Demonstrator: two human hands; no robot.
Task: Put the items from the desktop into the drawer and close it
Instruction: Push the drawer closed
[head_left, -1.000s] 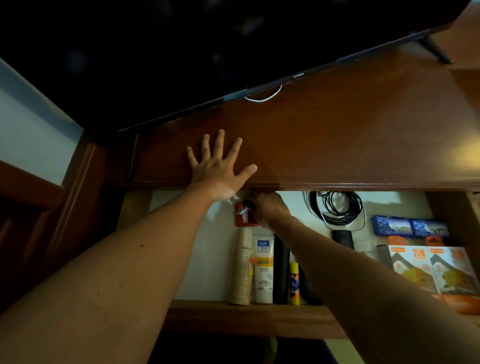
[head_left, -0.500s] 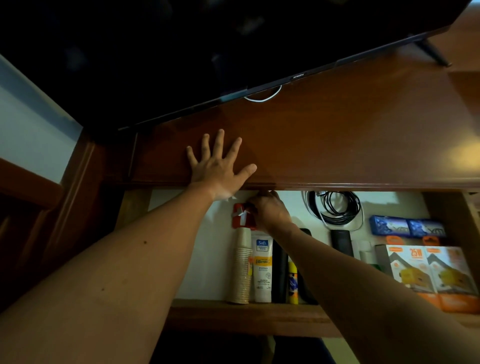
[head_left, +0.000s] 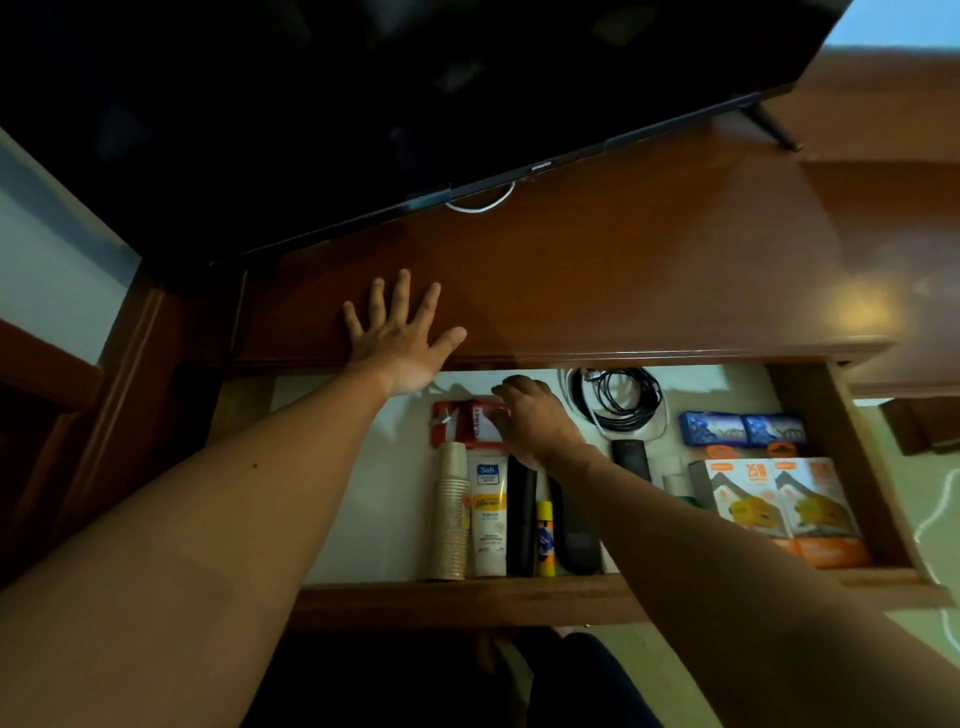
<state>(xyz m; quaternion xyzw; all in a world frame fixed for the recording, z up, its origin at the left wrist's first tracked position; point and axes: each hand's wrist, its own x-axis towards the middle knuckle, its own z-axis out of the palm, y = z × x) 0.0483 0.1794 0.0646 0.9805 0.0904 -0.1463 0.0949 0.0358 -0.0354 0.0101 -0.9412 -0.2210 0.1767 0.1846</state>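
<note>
The wooden drawer (head_left: 467, 597) is pulled open under the desktop (head_left: 649, 270). My left hand (head_left: 400, 343) lies flat with fingers spread on the desktop's front edge. My right hand (head_left: 535, 418) is inside the drawer, fingers on a red and white packet (head_left: 462, 423) at the back; whether it grips the packet I cannot tell. In front of the packet lie a stack of paper cups (head_left: 451, 512), a white tube (head_left: 487, 512), a black stick (head_left: 521, 517), a yellow glue stick (head_left: 545, 535) and a dark remote (head_left: 576, 540).
A coiled black cable (head_left: 618, 397), blue packets (head_left: 743, 428), a black remote (head_left: 631, 457) and two orange boxes (head_left: 784, 506) fill the drawer's right side. A large dark TV (head_left: 415, 104) stands at the back of the desktop, its foot (head_left: 769, 124) on the right.
The red packet has come further out from under the desktop edge toward me, with my right hand on it. My left hand has stayed flat on the desktop.
</note>
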